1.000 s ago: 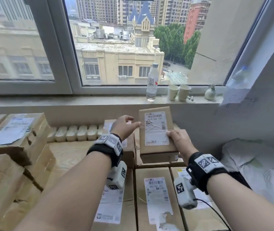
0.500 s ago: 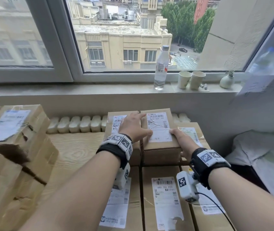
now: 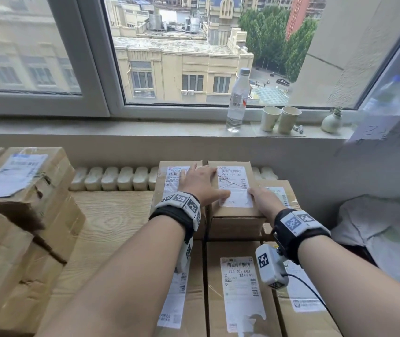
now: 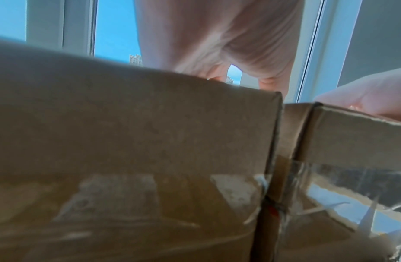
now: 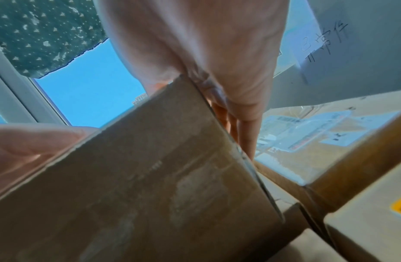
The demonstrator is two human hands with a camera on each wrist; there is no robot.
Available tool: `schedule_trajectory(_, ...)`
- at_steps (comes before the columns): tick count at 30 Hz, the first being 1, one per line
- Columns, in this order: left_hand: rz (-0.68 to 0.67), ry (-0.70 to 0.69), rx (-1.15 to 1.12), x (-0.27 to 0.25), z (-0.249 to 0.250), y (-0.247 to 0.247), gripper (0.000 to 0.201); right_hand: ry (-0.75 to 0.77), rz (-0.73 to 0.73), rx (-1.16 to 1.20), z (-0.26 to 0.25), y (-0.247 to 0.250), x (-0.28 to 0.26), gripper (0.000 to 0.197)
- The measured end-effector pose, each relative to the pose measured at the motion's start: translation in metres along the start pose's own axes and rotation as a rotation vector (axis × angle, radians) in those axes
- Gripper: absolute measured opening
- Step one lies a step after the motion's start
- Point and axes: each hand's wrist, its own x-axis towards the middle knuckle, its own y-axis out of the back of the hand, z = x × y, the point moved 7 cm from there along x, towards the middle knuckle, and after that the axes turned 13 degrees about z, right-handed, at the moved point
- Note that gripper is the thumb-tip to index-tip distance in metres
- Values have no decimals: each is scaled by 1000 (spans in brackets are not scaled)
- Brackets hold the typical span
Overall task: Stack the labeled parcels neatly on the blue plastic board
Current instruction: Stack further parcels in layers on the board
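Note:
A brown labeled parcel lies flat on the top layer of the stack, tight against a second labeled parcel on its left. My left hand lies flat across both tops, its thumb on the white label. My right hand holds the parcel's near right corner, thumb on top and fingers down the right side. The left wrist view shows both parcels edge to edge under the palm. In the right wrist view my fingers run down the parcel's side. The blue board is hidden.
More labeled parcels fill the near row below. A taller pile of boxes stands at the left across a wooden surface. White bags lie at the right. A water bottle and two cups stand on the sill.
The parcel was held up tilted a second ago; it has come down flat onto the stack beside the left one. My left hand has settled onto the tops.

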Motion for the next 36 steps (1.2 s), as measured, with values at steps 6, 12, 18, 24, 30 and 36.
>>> schedule_trajectory(6, -17, 22, 27, -2, 5, -1, 78, 146, 70, -227, -13, 5, -7, 40)
schedule_trajectory(12, -6, -16, 17, -32, 23, 11, 67, 376, 165, -518, -23, 18, -40, 48)
schedule_trajectory(18, 47, -68, 54, -71, 28, 34, 62, 519, 183, -560, -32, 30, -93, 47)
schedule_trajectory(24, 85, -19, 90, -123, 17, 53, 56, 568, 186, -415, -34, 33, -153, 47)
schedule_trajectory(30, 154, 13, 157, -176, 3, 84, 54, 662, 132, -437, -35, 20, -204, 44)
schedule_trajectory(36, 198, 88, 180, -209, -33, 127, 51, 753, 79, -429, -58, -8, -247, 46)
